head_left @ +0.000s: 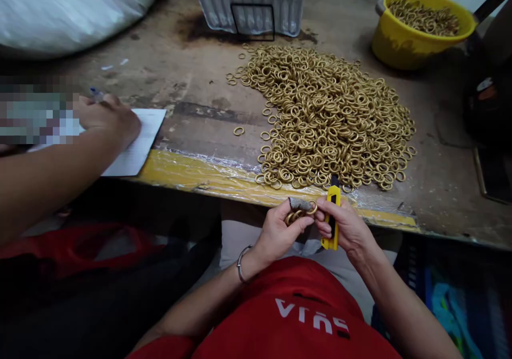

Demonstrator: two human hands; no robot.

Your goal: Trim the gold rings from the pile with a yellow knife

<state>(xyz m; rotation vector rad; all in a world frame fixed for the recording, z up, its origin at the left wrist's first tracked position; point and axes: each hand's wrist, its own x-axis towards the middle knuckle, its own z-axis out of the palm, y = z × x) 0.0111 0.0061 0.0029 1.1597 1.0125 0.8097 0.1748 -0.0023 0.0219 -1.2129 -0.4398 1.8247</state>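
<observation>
My left hand (279,232) is closed around a few brass-coloured rings (295,216), with a grey cover on one finger. One ring (312,207) sits at the fingertips, where my two hands meet. My right hand (347,223) grips a yellow utility knife (333,217) upright, its dark tip toward the table; the fingers of this hand also touch the ring at the left fingertips. Just beyond my hands a large heap of the same rings (328,113) spreads over the table.
A yellow tub (416,41) of rings stands at the back right. At the back are a grey plastic crate (248,1) and a white sack (72,12). On the left, another person's hand (110,119) holds a pen over paper (138,145). The table edge (188,175) is yellow.
</observation>
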